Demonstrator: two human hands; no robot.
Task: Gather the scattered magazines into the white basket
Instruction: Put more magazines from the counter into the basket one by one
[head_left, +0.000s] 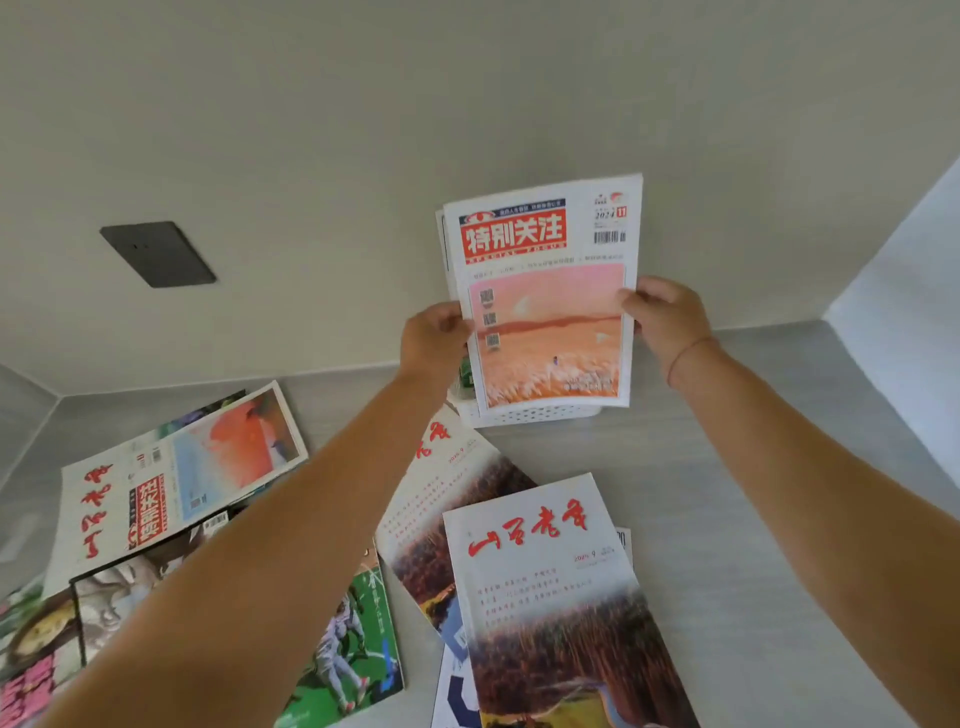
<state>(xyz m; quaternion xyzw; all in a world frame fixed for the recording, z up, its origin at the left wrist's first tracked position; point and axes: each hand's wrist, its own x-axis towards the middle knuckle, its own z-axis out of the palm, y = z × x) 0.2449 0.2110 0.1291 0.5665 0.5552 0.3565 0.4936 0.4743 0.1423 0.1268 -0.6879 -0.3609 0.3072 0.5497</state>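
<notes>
A magazine with a red title block and a pink-orange cover stands upright in the white basket at the back of the surface, with another magazine behind it. My left hand grips its left edge and my right hand grips its right edge. Only the basket's perforated lower wall shows below the cover. Several magazines lie scattered nearer to me: one with red calligraphy and a reed field, a similar one beneath it, a green sports one, and more at the left.
The grey surface meets a beige wall behind the basket. A dark wall plate sits on the wall at the left. A white panel bounds the right side. My forearms cross over the scattered magazines.
</notes>
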